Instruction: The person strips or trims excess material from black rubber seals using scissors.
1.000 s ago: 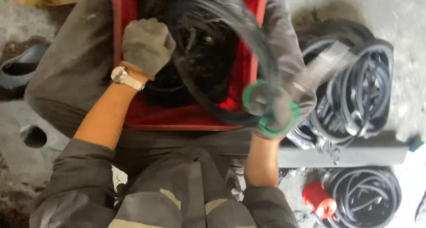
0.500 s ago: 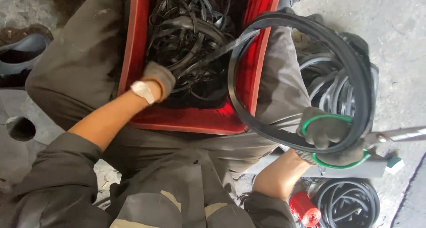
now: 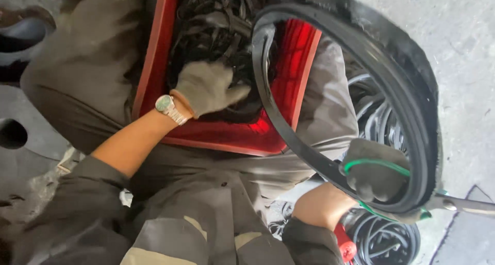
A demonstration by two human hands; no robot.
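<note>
Left hand [image 3: 206,87] loosely open on black strips [image 3: 216,22] in red crate [image 3: 154,53]; right hand [image 3: 374,169] grips rubber ring [image 3: 361,43].

A large black rubber ring [image 3: 361,53], thick-edged and oval in outline, is held upright and tilted over the right side of a red plastic crate [image 3: 289,69]. Its lower curve is gripped by the gloved right hand [image 3: 379,175], along with a thin green ring [image 3: 376,163]. A tangle of black rubber strips [image 3: 216,22] inside the crate is touched by the gloved left hand [image 3: 206,87].
</note>
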